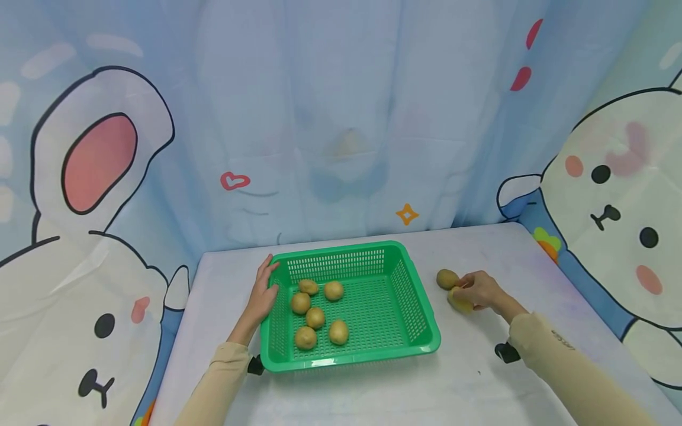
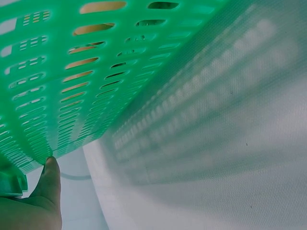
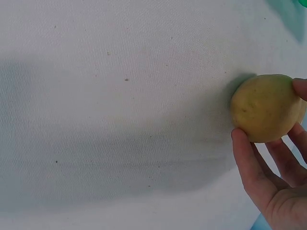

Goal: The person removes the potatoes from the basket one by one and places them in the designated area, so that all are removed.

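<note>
Six potatoes [image 1: 315, 318] in the green basket [image 1: 373, 316], just two left outside: right hand [image 1: 482, 290] pinching one, left hand [image 1: 261, 299] gripping the rim [image 1: 348, 358].

And the basket [image 1: 373, 313] is sitting at lower centre of the frame, on the table [image 1: 373, 399], with six potatoes [image 1: 315, 318] lying in its left half! The left hand [image 1: 261, 296] is resting at its left rim. Right of the basket, a loose potato [image 1: 446, 278] is lying on the table, the right hand [image 1: 483, 290] holding another potato [image 1: 459, 303] just below it; behind, the curtain [image 1: 341, 106] is hanging.
</note>
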Demonstrator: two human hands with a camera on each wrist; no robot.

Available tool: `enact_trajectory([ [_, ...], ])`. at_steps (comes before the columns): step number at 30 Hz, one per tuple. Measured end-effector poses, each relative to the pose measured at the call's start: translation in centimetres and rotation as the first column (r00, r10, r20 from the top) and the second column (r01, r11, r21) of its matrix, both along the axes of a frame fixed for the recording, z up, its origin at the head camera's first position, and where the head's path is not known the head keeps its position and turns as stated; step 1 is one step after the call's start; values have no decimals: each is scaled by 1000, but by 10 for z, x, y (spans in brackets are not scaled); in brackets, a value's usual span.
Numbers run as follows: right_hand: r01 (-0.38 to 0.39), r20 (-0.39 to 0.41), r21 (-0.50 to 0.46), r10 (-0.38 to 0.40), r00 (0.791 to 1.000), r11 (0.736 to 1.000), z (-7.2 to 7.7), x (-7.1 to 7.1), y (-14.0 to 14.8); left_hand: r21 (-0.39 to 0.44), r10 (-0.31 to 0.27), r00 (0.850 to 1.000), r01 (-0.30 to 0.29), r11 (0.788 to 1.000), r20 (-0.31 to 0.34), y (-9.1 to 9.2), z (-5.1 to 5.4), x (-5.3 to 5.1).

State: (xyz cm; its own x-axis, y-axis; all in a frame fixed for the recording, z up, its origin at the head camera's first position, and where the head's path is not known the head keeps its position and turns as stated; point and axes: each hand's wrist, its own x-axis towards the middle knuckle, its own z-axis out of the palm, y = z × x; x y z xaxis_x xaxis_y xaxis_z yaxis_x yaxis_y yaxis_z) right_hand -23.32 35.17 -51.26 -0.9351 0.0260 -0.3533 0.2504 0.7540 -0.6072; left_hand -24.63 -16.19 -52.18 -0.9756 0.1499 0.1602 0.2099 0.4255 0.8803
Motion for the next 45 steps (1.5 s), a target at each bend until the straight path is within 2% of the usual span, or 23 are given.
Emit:
enact_trajectory([
  [6, -7, 25, -9, 8, 1000, 1000, 3, 0, 2, 5, -2, 1000, 2, 1000, 2, 1, 1, 0],
  [12, -33, 23, 18, 33, 999, 999, 13, -3, 3, -1, -1, 1000, 1, 1000, 6, 2, 1, 0],
  [20, -63, -27, 40, 64, 998, 997, 36, -5, -9, 6, -5, 1000, 5, 1000, 10, 3, 2, 0],
  [28, -178, -113, 30, 180, 977, 984, 60, -15, -42, 5, 2, 1000, -2, 1000, 16, 2, 1, 0],
  [33, -257, -223, 57, 263, 939, 965, 76, -21, -70, 4, -1, 1000, 1, 1000, 14, 1, 0, -1],
  [39, -393, -364, -11, 363, 858, 919, 91, -22, -110, 17, -2, 1000, 2, 1000, 9, 1, -1, -1],
  [43, -483, -391, -52, 428, 815, 874, 95, -22, -138, 13, -1, 1000, 1, 1000, 12, 0, 0, -1],
  [45, -514, -377, -58, 457, 805, 856, 95, -22, -152, 12, 0, 1000, 0, 1000, 11, 0, 0, -1],
])
